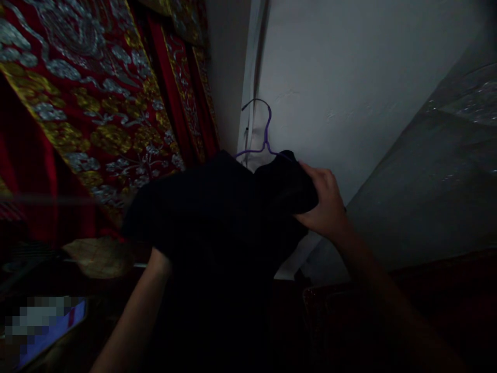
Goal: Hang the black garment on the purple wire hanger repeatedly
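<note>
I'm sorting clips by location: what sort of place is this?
Probably a dimly lit indoor room, perhaps in a home: red hangings with gold and silver patterns, and a dark garment on a purple hanger.

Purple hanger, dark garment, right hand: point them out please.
Purple hanger [266, 139], head view: stem below the hook.
Dark garment [225, 223], head view: upper body.
Right hand [325, 202], head view: middle of the hand.

Purple hanger [266, 145], black garment [225, 217], gold-and-silver-patterned red cloth [104, 103].

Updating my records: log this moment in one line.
right hand: gripping dark garment near shoulder | left hand: hidden by garment | purple hanger: partly inside garment, hook exposed
</note>
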A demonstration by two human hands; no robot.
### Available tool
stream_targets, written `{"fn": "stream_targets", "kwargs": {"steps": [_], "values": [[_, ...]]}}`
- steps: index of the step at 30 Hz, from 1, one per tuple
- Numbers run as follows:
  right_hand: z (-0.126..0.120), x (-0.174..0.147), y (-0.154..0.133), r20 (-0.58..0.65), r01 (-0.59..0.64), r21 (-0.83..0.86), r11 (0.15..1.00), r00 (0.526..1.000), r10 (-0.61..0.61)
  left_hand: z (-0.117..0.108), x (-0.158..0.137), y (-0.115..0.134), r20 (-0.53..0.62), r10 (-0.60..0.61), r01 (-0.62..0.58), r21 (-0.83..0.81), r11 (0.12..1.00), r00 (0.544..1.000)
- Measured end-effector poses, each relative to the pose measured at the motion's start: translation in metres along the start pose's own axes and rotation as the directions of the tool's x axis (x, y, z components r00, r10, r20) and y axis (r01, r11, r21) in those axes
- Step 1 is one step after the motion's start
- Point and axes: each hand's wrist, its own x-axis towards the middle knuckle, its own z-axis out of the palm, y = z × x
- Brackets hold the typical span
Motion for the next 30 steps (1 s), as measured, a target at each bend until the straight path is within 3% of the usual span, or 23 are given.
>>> {"fn": "stream_targets", "kwargs": {"steps": [4,7,10,13,15,17,20,22,23,26,27,30], "values": [[-0.002,-0.030,0.011,0.051,0.023,-0.054,0.998,0.998,-0.020,-0.025,0.005,0.036,-0.122,0.212,-0.231,-0.167,0.959,0.970],[-0.001,-0.041,0.025,0.049,-0.070,-0.096,0.993,0.996,0.075,-0.044,-0.008,0.068,-0.194,0.258,-0.283,-0.116,0.952,0.947],[0.002,-0.028,0.033,0.024,-0.165,-0.110,0.980,0.985,0.169,-0.047,-0.019,0.095,-0.063,0.232,-0.231,0.026,0.973,0.971],[0.008,-0.003,0.026,0.019,-0.180,-0.111,0.977,0.983,0.184,-0.037,-0.014,0.104,0.109,0.181,-0.198,0.164,0.966,0.977],[0.012,0.009,0.014,0.022,-0.153,-0.098,0.983,0.988,0.156,-0.028,-0.006,0.096,0.241,0.034,-0.112,0.318,0.941,0.970],[0.016,0.012,0.000,0.042,-0.117,-0.077,0.990,0.992,0.121,-0.023,0.001,0.077,0.327,-0.184,-0.021,0.533,0.846,0.927],[0.021,0.001,-0.018,0.075,-0.102,-0.064,0.993,0.992,0.106,-0.023,0.000,0.035,0.241,-0.395,0.086,0.753,0.652,0.887],[0.024,-0.011,-0.025,0.075,-0.120,-0.054,0.991,0.989,0.124,-0.023,-0.010,0.006,0.198,-0.437,0.131,0.777,0.616,0.877],[0.025,-0.016,-0.028,0.076,-0.131,-0.040,0.991,0.988,0.134,-0.021,-0.017,-0.007,0.217,-0.464,0.145,0.765,0.627,0.859],[0.032,-0.026,-0.032,0.080,-0.157,0.008,0.988,0.984,0.156,-0.004,-0.041,-0.040,0.402,-0.529,0.194,0.630,0.752,0.747],[0.034,-0.027,-0.032,0.081,-0.162,0.018,0.987,0.984,0.160,0.004,-0.048,-0.048,0.449,-0.504,0.192,0.576,0.794,0.738],[0.038,-0.027,-0.032,0.077,-0.162,0.035,0.986,0.984,0.159,0.030,-0.060,-0.063,0.400,-0.357,0.081,0.563,0.822,0.844]]}}
